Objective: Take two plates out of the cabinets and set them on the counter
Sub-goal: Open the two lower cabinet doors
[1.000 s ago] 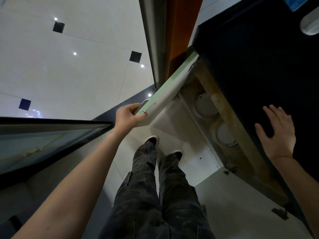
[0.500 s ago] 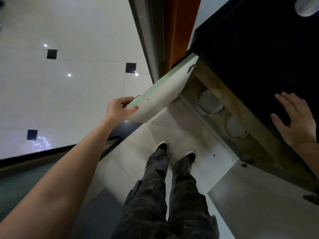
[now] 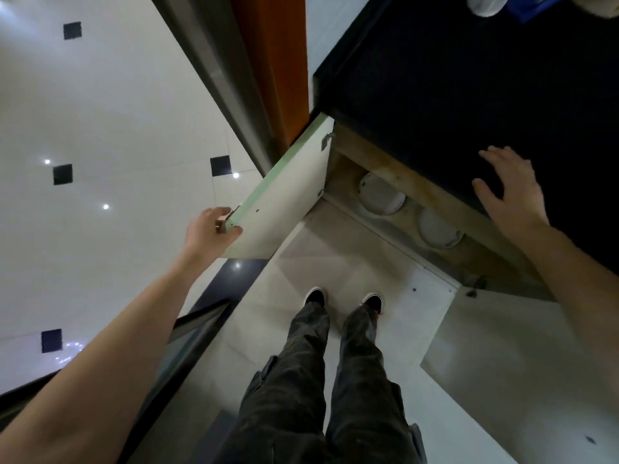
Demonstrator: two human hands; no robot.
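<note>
Door swung wider than a second ago: your left hand (image 3: 214, 229) has carried its free edge further out to the left, away from the cabinet (image 3: 338, 169). That hand grasps the pale cabinet door (image 3: 284, 202) at its outer corner, fingers curled over the green-tinted edge, thumb on the inner face. Your right hand (image 3: 512, 192) still sits over the dark counter (image 3: 452, 88) near its front edge, released, fingers spread, holding nothing; whether the palm touches the surface, you cannot tell from this angle. Both plates remain inside the open cabinet, below the counter's wooden front rail (image 3: 432, 192). The hinge-side plate (image 3: 380, 199) is white and round and lies flat, its far part hidden by the rail. The second plate (image 3: 437, 231) lies just beside it, further from the hinge, also partly under the rail; whether the two touch is unclear. Neither hand is near them. On the counter's far corner a white round object (image 3: 484, 5) and a blue item (image 3: 532, 6) are cut off by the frame. You stand facing the cabinet on pale floor tiles (image 3: 100, 105), dark trousers (image 3: 301, 380) and black shoes (image 3: 315, 296) just short of the opening. An orange wooden panel (image 3: 278, 61) rises left of the counter.
</note>
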